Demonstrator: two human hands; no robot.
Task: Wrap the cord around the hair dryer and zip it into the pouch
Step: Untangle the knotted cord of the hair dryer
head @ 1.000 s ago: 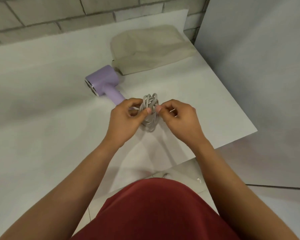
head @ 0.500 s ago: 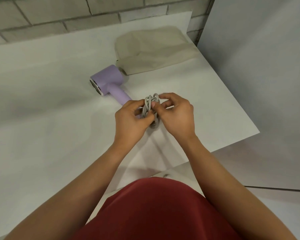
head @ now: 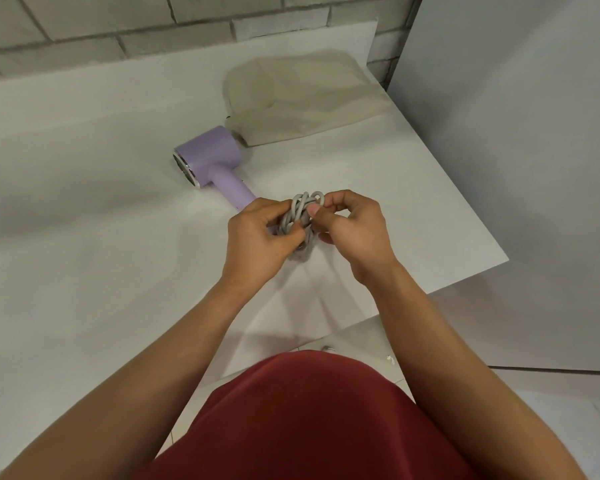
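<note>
Both hands — left hand [head: 257, 233] and right hand [head: 355, 233] — pinch the bundled grey cord [head: 300, 223] just beside the lilac hair dryer [head: 212, 164] handle — springy, light, best gripped across its coils.

Flat matte white table [head: 84, 254] fills most of the view, its near right corner showing. Behind its far edge: a wall of pale grey bricks with dark joints [head: 118, 26]. Off its right side: a plain smooth grey upright panel [head: 516, 133]. Below its near edge: light tiled floor [head: 568, 410] with two small white bits [head: 328, 348] close to the edge. Dark red fabric garment [head: 309, 420] just in front of that edge.
</note>
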